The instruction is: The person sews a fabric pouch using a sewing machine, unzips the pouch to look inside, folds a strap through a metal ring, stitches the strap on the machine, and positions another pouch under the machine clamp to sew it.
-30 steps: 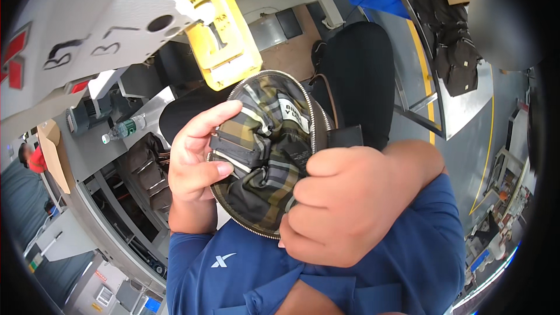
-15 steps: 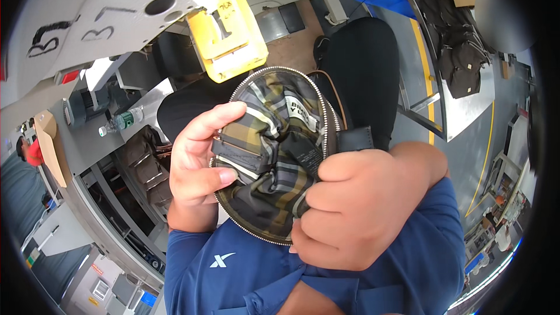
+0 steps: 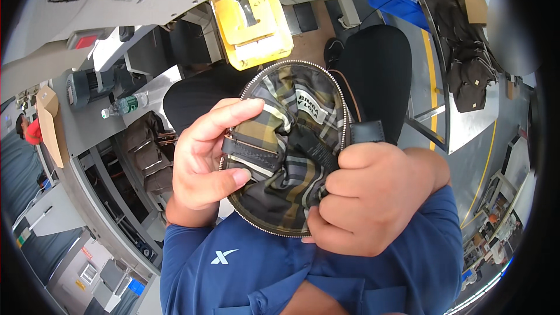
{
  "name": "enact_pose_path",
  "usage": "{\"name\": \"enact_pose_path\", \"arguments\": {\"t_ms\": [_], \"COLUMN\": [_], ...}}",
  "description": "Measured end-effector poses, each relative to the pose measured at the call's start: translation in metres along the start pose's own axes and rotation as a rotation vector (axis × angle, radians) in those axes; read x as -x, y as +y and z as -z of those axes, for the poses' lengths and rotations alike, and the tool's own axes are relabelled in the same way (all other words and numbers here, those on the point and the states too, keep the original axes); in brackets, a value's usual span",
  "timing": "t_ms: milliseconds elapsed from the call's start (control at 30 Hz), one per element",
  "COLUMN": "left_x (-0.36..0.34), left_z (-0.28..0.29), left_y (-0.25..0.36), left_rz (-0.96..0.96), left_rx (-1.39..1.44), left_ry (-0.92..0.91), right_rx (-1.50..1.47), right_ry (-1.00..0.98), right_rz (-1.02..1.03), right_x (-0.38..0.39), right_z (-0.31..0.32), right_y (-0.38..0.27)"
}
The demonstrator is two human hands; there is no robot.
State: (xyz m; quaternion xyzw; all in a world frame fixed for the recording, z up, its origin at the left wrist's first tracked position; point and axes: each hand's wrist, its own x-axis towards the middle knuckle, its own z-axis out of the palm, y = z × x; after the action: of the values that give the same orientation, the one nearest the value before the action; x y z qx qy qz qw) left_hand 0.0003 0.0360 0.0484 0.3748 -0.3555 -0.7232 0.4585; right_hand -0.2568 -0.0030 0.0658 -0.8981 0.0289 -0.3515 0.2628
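Between my hands is a small round zip pouch (image 3: pixel 274 198), held open in front of my chest. Its plaid lining in green, black and white faces up, with a white label and a dark tag inside. A silver-toothed zip runs round the rim. My left hand (image 3: pixel 204 157) grips the left rim beside a black leather strip, thumb inside and fingers along the edge. Curled round the right rim is my right hand (image 3: pixel 373 198), below a black leather tab (image 3: pixel 367 132). The fingertips of the right hand are hidden behind its knuckles.
A yellow machine part (image 3: pixel 254 17) rises just beyond the pouch, beside a large white machine body (image 3: pixel 140 11). A plastic bottle (image 3: pixel 124 105) lies on the left ledge, above brown bags (image 3: pixel 149 151). More dark bags (image 3: pixel 469 81) rest on the right table, near a blue crate (image 3: pixel 396 0).
The surroundings have shifted slightly rightward in the view. The pouch and both hands sit a little further right and higher; both grips stay the same.
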Motion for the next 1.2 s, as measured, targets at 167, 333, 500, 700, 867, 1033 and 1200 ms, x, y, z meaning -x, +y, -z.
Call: {"name": "enact_pose_path", "arguments": {"t_ms": [167,333,500,700,867,1033,1200], "left_x": [0.002,0.003,0.006,0.008,0.008,0.010,0.008], "left_z": [0.000,-0.002,-0.007,-0.006,-0.006,-0.009,-0.010], "left_y": [0.003,0.005,0.008,0.007,0.008,0.007,0.008], "left_rz": [-0.035,-0.052,0.036,0.013,-0.036,-0.034,-0.058], "left_rx": [-0.048,-0.067,-0.017,-0.006,-0.025,-0.002,-0.013], "left_ry": [-0.028,-0.045,-0.002,-0.076,-0.080,-0.069,-0.099], "right_rx": [-0.017,-0.037,-0.018,0.003,-0.022,-0.026,-0.028], "right_ry": [-0.016,-0.030,-0.040,-0.032,-0.080,-0.107,-0.114], "right_rz": [0.041,0.036,0.007,-0.014,0.002,0.013,0.016], "right_x": [0.000,0.002,0.004,0.005,0.005,0.006,0.006], "right_z": [0.001,0.002,0.001,-0.003,-0.001,0.000,-0.001], "right_y": [0.002,0.002,0.000,-0.001,0.002,0.002,0.004]}}
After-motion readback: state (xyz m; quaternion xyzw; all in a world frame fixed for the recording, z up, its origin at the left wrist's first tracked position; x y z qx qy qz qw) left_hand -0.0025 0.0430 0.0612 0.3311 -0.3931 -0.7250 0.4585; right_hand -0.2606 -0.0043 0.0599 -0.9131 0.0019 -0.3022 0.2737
